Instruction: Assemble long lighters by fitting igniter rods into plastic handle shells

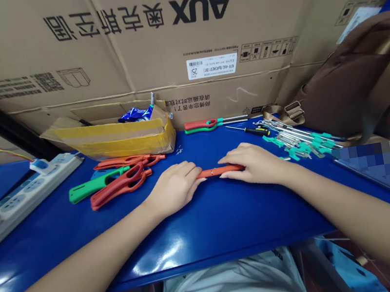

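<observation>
Over the middle of the blue table, my left hand (177,187) and my right hand (255,163) hold the two ends of an orange-red lighter handle shell (217,171). The fingers of both hands are closed on it, covering its ends; its narrow edge faces me. Left of my left hand lie red lighter handle shells (116,188) and a green one (93,185). Beyond my right hand, metal lighter tubes with green parts (299,139) lie in a pile. A screwdriver (257,131) with a black and yellow handle touches or nearly touches that pile.
Lighters with metal tubes (202,125) lie along the back edge. A yellow-taped carton (123,137) stands at back left, near a white power strip (28,192). A brown bag (358,80) sits at right, above a pixelated flat object (389,179). Large cardboard (149,44) walls the back.
</observation>
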Motion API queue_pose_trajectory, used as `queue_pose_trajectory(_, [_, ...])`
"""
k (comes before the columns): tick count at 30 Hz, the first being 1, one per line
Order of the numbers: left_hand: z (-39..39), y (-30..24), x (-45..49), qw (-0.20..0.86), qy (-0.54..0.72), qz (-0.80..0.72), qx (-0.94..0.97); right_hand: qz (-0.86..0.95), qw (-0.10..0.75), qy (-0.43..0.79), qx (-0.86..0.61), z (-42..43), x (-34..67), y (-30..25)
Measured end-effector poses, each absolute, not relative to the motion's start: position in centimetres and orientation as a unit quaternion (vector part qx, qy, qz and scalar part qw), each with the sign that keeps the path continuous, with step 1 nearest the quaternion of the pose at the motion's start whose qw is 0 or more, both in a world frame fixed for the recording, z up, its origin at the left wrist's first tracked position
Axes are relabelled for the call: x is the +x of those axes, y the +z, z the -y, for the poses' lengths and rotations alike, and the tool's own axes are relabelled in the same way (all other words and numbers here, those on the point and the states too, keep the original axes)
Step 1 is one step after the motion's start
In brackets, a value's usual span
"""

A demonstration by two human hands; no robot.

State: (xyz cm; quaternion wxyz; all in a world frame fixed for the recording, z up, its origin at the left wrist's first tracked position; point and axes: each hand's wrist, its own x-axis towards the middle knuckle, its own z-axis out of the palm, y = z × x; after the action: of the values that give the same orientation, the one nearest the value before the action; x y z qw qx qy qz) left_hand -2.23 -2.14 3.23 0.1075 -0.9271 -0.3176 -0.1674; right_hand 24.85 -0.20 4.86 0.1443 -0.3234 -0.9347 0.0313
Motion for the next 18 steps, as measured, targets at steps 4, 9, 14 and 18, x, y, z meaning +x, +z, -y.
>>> queue_pose_trajectory(4, [1.9,3.7,-2.7,0.130,-0.178,0.321,-0.921,0.933,0.156,0.054,-0.320,-0.1,26.4,5.9])
queue_pose_trajectory(9, [1.7,4.0,-3.1,0.126,-0.190,0.322,-0.919,0.936,0.143,0.030,-0.320,0.2,26.5,6.1])
queue_pose_trajectory(14, [1.8,3.9,-3.3,0.113,-0.194,0.328,-0.917,0.942,0.153,-0.013,-0.299,0.5,26.2,6.0])
queue_pose_trajectory(18, [1.7,3.9,-3.3,0.065,-0.197,0.344,-0.916,0.942,0.150,-0.015,-0.298,0.5,26.3,6.1])
